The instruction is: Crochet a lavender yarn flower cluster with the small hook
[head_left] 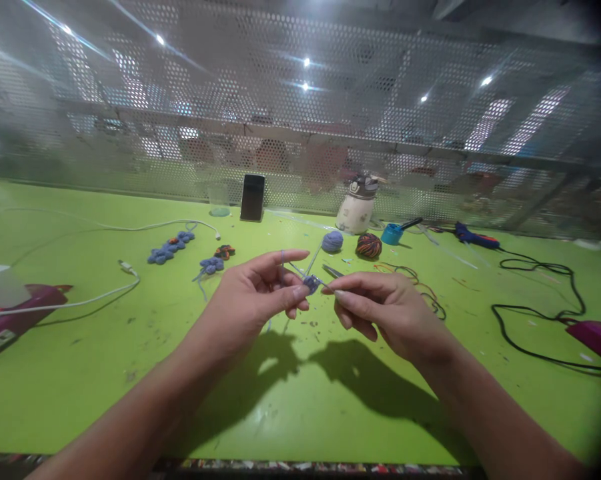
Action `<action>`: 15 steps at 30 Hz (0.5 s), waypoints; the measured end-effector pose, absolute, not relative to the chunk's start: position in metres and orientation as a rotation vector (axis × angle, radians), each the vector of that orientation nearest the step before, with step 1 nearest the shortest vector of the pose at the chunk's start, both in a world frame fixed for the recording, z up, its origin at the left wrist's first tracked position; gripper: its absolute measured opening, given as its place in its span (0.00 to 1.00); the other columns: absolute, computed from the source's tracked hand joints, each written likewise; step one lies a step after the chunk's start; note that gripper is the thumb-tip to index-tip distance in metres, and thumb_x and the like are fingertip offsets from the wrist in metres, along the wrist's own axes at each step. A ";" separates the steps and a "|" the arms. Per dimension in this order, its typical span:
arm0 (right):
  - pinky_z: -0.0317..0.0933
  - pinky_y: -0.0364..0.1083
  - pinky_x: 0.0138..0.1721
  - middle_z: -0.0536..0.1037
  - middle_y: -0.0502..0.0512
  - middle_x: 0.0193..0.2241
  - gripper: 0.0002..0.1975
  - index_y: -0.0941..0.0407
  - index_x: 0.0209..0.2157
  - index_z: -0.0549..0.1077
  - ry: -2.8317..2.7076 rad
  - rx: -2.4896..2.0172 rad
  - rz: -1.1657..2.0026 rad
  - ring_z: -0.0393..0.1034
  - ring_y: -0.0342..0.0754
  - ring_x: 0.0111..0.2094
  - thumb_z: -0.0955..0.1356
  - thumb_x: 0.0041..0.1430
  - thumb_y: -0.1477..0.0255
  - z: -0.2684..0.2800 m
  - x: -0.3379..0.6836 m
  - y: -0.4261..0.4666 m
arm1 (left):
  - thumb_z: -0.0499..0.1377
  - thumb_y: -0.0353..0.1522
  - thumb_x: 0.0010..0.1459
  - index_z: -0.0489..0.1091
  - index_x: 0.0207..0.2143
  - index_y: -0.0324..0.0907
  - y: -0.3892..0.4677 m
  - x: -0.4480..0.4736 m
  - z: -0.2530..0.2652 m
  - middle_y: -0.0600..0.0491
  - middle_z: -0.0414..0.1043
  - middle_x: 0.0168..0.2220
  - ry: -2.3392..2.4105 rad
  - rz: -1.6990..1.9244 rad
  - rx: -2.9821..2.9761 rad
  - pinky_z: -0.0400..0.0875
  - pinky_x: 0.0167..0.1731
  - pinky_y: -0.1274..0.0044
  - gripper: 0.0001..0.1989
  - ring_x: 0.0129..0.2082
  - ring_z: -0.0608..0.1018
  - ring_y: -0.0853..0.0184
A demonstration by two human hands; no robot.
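Note:
Between the thumb and fingers of my left hand (pixel 260 287) is a small blue-purple crochet piece (pixel 311 285). A strand of the same yarn loops over the raised left index finger. My right hand (pixel 385 300) pinches a thin crochet hook (pixel 324 285), whose tip meets the piece; most of its handle is hidden by the fingers. Beyond the hands sit a blue-purple yarn ball (pixel 332 241) and a dark orange-and-black yarn ball (pixel 369 247). A pointed grey metal tool (pixel 333 271) lies partly behind my right hand. To the left rest a blue crochet flower (pixel 211 265) and an orange-black one (pixel 225 251).
A strip of crochet flowers (pixel 170 248) lies left. Along the back stand a phone (pixel 253 198), a clear cup (pixel 219 202), a pale jug (pixel 356 208) and a blue pot (pixel 391 233). A glue gun (pixel 476 235), black cord (pixel 530 307) and power strip (pixel 23 317) flank the green table (pixel 130 407).

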State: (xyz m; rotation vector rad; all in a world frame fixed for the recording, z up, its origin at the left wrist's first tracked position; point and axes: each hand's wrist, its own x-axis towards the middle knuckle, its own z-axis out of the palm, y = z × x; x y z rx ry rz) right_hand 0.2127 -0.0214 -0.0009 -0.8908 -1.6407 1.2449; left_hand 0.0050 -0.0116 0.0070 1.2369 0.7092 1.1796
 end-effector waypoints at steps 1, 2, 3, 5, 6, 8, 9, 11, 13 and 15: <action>0.49 0.38 0.16 0.72 0.48 0.20 0.09 0.58 0.39 0.78 -1.564 -0.877 1.330 0.58 0.36 0.16 0.70 0.59 0.68 -0.003 0.210 -0.021 | 0.69 0.28 0.47 0.75 0.45 0.40 -0.012 0.006 0.007 0.56 0.73 0.26 0.712 1.197 1.232 0.68 0.24 0.79 0.20 0.25 0.76 0.71; 0.48 0.38 0.16 0.73 0.48 0.20 0.09 0.57 0.39 0.78 -1.494 -0.867 1.403 0.58 0.35 0.16 0.71 0.59 0.68 -0.004 0.207 -0.021 | 0.69 0.27 0.47 0.75 0.44 0.40 -0.011 0.006 0.006 0.56 0.73 0.26 0.713 1.209 1.226 0.68 0.24 0.80 0.19 0.25 0.76 0.72; 0.48 0.37 0.16 0.73 0.48 0.20 0.09 0.57 0.39 0.77 -1.433 -0.865 1.459 0.58 0.35 0.16 0.71 0.58 0.68 -0.005 0.204 -0.022 | 0.69 0.27 0.47 0.75 0.44 0.40 -0.011 0.006 0.006 0.57 0.73 0.26 0.713 1.217 1.220 0.68 0.24 0.80 0.19 0.25 0.76 0.72; 0.48 0.37 0.17 0.73 0.49 0.21 0.09 0.58 0.39 0.77 -1.350 -0.878 1.514 0.57 0.34 0.16 0.71 0.58 0.68 -0.006 0.198 -0.024 | 0.69 0.27 0.46 0.74 0.44 0.39 -0.011 0.007 0.005 0.57 0.73 0.26 0.715 1.217 1.212 0.68 0.24 0.80 0.20 0.24 0.76 0.72; 0.48 0.37 0.17 0.73 0.49 0.21 0.10 0.58 0.40 0.77 -1.327 -0.888 1.514 0.57 0.34 0.16 0.71 0.58 0.68 -0.005 0.196 -0.025 | 0.69 0.27 0.46 0.74 0.45 0.39 -0.011 0.007 0.005 0.57 0.73 0.26 0.717 1.211 1.210 0.68 0.24 0.80 0.20 0.24 0.76 0.71; 0.48 0.37 0.17 0.73 0.48 0.20 0.12 0.57 0.44 0.76 -1.320 -0.901 1.474 0.57 0.35 0.16 0.71 0.58 0.69 -0.005 0.192 -0.027 | 0.69 0.27 0.46 0.73 0.46 0.39 -0.011 0.008 0.004 0.56 0.73 0.25 0.717 1.198 1.211 0.68 0.23 0.80 0.22 0.25 0.77 0.71; 0.49 0.37 0.17 0.72 0.47 0.20 0.14 0.57 0.47 0.75 -1.333 -0.906 1.442 0.57 0.35 0.16 0.70 0.58 0.69 -0.005 0.190 -0.029 | 0.69 0.27 0.46 0.73 0.46 0.39 -0.011 0.008 0.004 0.56 0.74 0.25 0.716 1.191 1.210 0.68 0.23 0.80 0.22 0.25 0.77 0.70; 0.51 0.38 0.18 0.71 0.46 0.20 0.18 0.55 0.52 0.73 -1.381 -0.918 1.365 0.57 0.36 0.17 0.69 0.60 0.69 -0.004 0.189 -0.030 | 0.69 0.27 0.47 0.72 0.48 0.39 -0.012 0.009 0.004 0.56 0.74 0.26 0.709 1.182 1.205 0.69 0.24 0.80 0.24 0.25 0.78 0.70; 0.52 0.38 0.18 0.70 0.46 0.20 0.19 0.54 0.54 0.72 -1.438 -0.942 1.286 0.57 0.37 0.17 0.68 0.61 0.70 -0.004 0.190 -0.031 | 0.69 0.27 0.47 0.71 0.49 0.39 -0.012 0.010 0.004 0.56 0.74 0.26 0.710 1.174 1.199 0.70 0.24 0.80 0.25 0.26 0.78 0.70; 0.51 0.39 0.18 0.68 0.45 0.19 0.19 0.53 0.54 0.73 -1.476 -0.964 1.228 0.55 0.37 0.17 0.67 0.61 0.71 -0.004 0.191 -0.031 | 0.69 0.27 0.46 0.71 0.50 0.39 -0.012 0.010 0.003 0.56 0.75 0.26 0.724 1.170 1.196 0.71 0.25 0.79 0.26 0.26 0.79 0.69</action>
